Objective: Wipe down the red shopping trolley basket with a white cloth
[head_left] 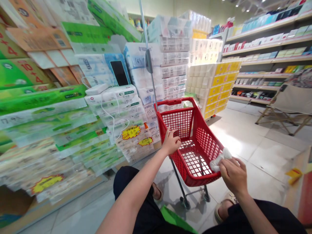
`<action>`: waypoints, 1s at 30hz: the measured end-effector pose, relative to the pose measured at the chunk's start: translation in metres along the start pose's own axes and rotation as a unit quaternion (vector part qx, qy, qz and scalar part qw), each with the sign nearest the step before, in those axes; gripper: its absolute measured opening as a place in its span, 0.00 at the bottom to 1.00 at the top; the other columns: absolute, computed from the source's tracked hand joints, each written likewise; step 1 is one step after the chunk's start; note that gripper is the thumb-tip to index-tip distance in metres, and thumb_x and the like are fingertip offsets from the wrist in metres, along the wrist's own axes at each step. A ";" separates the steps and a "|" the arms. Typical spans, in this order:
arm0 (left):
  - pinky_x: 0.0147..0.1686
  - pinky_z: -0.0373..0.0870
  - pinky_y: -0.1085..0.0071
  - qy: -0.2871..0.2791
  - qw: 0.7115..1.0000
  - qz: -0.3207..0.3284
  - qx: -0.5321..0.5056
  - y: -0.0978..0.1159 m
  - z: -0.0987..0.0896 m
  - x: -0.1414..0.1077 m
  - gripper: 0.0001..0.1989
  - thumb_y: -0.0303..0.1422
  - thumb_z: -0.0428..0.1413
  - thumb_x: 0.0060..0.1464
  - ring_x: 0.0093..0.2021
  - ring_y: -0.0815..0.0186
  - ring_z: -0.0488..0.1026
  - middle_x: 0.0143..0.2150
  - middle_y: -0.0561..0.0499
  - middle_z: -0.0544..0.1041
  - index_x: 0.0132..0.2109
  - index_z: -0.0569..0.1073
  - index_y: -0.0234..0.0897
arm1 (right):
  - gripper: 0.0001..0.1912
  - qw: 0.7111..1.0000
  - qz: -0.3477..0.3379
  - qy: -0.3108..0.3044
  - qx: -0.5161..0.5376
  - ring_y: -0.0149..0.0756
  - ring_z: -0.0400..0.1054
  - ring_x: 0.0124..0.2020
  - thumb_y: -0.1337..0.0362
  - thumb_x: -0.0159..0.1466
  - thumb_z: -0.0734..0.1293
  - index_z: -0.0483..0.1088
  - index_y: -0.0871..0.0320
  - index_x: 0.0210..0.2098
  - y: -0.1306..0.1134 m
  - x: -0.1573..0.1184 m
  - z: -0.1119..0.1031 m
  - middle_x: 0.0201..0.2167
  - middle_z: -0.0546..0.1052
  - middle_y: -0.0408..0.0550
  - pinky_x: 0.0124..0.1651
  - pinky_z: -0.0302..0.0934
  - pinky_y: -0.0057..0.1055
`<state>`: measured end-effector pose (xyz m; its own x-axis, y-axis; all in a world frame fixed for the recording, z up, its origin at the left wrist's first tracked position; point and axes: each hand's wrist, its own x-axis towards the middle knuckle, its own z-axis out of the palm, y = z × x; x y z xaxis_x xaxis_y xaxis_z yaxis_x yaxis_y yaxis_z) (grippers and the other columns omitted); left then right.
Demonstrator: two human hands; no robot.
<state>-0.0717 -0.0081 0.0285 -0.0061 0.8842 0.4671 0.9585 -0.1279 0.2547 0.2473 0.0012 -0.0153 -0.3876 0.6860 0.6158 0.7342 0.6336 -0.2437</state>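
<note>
A red plastic shopping cart (204, 139) with latticed walls stands in front of me, its basket showing only the grid floor. My right hand (233, 174) is closed around a crumpled white cloth or tissue (220, 159), which lies against the cart's near right rim. Over the cart's left rim reaches my left hand (171, 140), fingers spread and holding nothing; whether it touches the rim I cannot tell. A thin metal pole (149, 61) rises from the cart's far left corner.
Stacked tissue packs (131, 107) line the left side, with a phone (120, 73) leaning on them and white cables hanging. Yellow-sided packs (220, 87) stand behind the cart. Stocked shelves (263, 61) and a folding chair (292, 97) are at right. A green object (176, 221) lies between my legs.
</note>
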 end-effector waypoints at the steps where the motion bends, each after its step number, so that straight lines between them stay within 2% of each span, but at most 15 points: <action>1: 0.70 0.35 0.50 -0.006 1.000 0.005 -0.002 -0.002 0.000 0.001 0.11 0.33 0.51 0.58 0.72 0.54 0.34 0.66 0.52 0.59 0.37 0.78 0.41 | 0.09 1.000 -0.003 0.006 0.000 0.41 0.69 0.39 0.62 0.62 0.57 0.66 0.52 0.28 -0.002 -0.003 0.000 0.29 0.76 0.44 0.60 0.49 0.48; 4: 0.70 0.36 0.52 -0.033 0.999 0.024 -0.006 -0.009 -0.003 0.009 0.11 0.33 0.50 0.57 0.72 0.57 0.39 0.65 0.53 0.61 0.36 0.78 0.41 | 0.09 1.000 -0.014 0.020 0.004 0.40 0.69 0.35 0.61 0.61 0.58 0.66 0.52 0.26 -0.009 -0.009 0.001 0.28 0.76 0.43 0.59 0.50 0.47; 7: 0.70 0.39 0.53 -0.064 0.998 0.028 -0.003 -0.018 -0.005 0.021 0.12 0.32 0.49 0.58 0.71 0.59 0.43 0.66 0.54 0.62 0.36 0.77 0.41 | 0.08 0.999 -0.038 -0.004 0.006 0.40 0.68 0.35 0.61 0.62 0.59 0.67 0.52 0.28 -0.022 -0.009 0.001 0.28 0.75 0.44 0.57 0.51 0.45; 10: 0.70 0.40 0.54 -0.065 0.998 0.013 0.013 -0.023 -0.008 0.030 0.13 0.31 0.46 0.59 0.70 0.61 0.48 0.65 0.53 0.64 0.40 0.76 0.40 | 0.08 0.997 -0.071 -0.038 0.015 0.40 0.67 0.36 0.59 0.64 0.60 0.67 0.52 0.31 -0.036 0.000 0.002 0.29 0.74 0.44 0.54 0.52 0.43; 13: 0.69 0.41 0.56 -0.084 0.995 0.056 0.020 -0.017 -0.012 0.027 0.14 0.32 0.44 0.62 0.65 0.63 0.60 0.54 0.51 0.74 0.40 0.75 0.40 | 0.09 0.994 -0.092 -0.055 0.021 0.40 0.66 0.37 0.57 0.66 0.59 0.67 0.53 0.33 -0.043 0.011 0.007 0.31 0.75 0.44 0.52 0.52 0.41; 15: 0.68 0.43 0.57 -0.115 0.989 0.095 0.013 -0.008 -0.016 0.017 0.16 0.35 0.43 0.64 0.56 0.64 0.69 0.45 0.52 0.78 0.37 0.76 0.41 | 0.10 0.994 -0.098 -0.055 0.018 0.40 0.66 0.37 0.57 0.67 0.59 0.67 0.53 0.33 -0.042 0.017 0.011 0.32 0.75 0.44 0.52 0.51 0.41; 17: 0.67 0.45 0.57 -0.126 0.986 0.112 0.005 0.004 -0.021 0.003 0.19 0.40 0.43 0.65 0.47 0.65 0.73 0.39 0.52 0.79 0.36 0.76 0.41 | 0.10 0.993 -0.103 -0.058 0.015 0.39 0.66 0.36 0.58 0.68 0.58 0.66 0.53 0.33 -0.041 0.020 0.013 0.31 0.75 0.44 0.52 0.51 0.41; 21: 0.62 0.50 0.58 -0.116 0.984 0.135 -0.011 0.025 -0.025 -0.029 0.20 0.48 0.46 0.64 0.42 0.64 0.73 0.35 0.52 0.79 0.38 0.76 0.42 | 0.11 0.992 -0.107 -0.063 0.001 0.38 0.66 0.34 0.58 0.69 0.57 0.66 0.53 0.32 -0.044 0.016 0.012 0.29 0.74 0.44 0.52 0.51 0.40; 24: 0.55 0.56 0.60 -0.121 0.981 0.151 -0.003 0.031 -0.020 -0.043 0.21 0.51 0.49 0.60 0.38 0.63 0.71 0.31 0.50 0.78 0.34 0.76 0.41 | 0.12 0.992 -0.103 -0.066 -0.013 0.38 0.66 0.34 0.58 0.69 0.57 0.67 0.52 0.32 -0.046 0.011 0.009 0.30 0.75 0.45 0.52 0.52 0.40; 27: 0.50 0.58 0.61 -0.117 0.982 0.151 0.012 0.030 -0.014 -0.042 0.20 0.48 0.49 0.60 0.33 0.64 0.70 0.27 0.50 0.76 0.30 0.74 0.39 | 0.13 0.990 -0.103 -0.092 -0.023 0.38 0.68 0.38 0.57 0.69 0.56 0.68 0.52 0.34 -0.033 0.013 0.004 0.33 0.76 0.45 0.56 0.51 0.41; 30: 0.49 0.57 0.62 -0.120 0.979 0.164 0.018 0.028 -0.009 -0.033 0.17 0.42 0.49 0.60 0.32 0.65 0.69 0.26 0.51 0.75 0.28 0.72 0.39 | 0.14 0.986 -0.119 -0.113 -0.012 0.40 0.69 0.49 0.57 0.69 0.54 0.70 0.51 0.39 -0.005 0.024 -0.001 0.44 0.77 0.44 0.64 0.44 0.46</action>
<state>-0.0471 -0.0450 0.0273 0.3664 0.8788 0.3057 0.9071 -0.4106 0.0931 0.2345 0.0140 0.0017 -0.6623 0.5834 0.4701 0.6199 0.7791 -0.0935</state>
